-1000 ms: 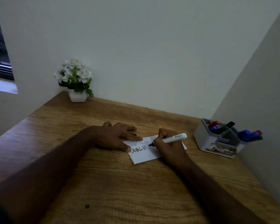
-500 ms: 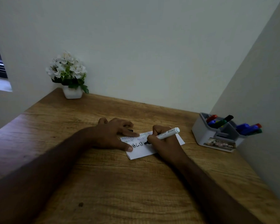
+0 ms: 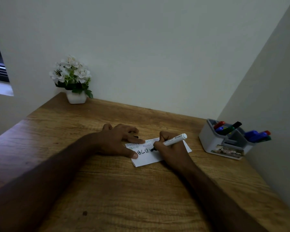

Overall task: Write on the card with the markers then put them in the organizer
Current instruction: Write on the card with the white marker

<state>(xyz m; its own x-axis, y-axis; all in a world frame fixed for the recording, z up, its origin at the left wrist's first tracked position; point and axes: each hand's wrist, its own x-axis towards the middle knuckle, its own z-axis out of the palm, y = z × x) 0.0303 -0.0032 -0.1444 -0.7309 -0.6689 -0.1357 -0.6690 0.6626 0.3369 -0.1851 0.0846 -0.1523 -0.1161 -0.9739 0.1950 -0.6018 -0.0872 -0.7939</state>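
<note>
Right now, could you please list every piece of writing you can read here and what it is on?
"ABCD": bottom row on the card, black, beside the marker tip.
"ABCDEF": faint middle row on the card, roughly.
Top row: too faint.
Marker barrel print: blurred.
Organizer front label: unreadable.

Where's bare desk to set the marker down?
Bare wood: the front of the desk between the forearms, the wide strip from flower pot to organizer, and the gap between card and organizer. Crowded: around the card, under left hand and right hand gripping the marker.
</note>
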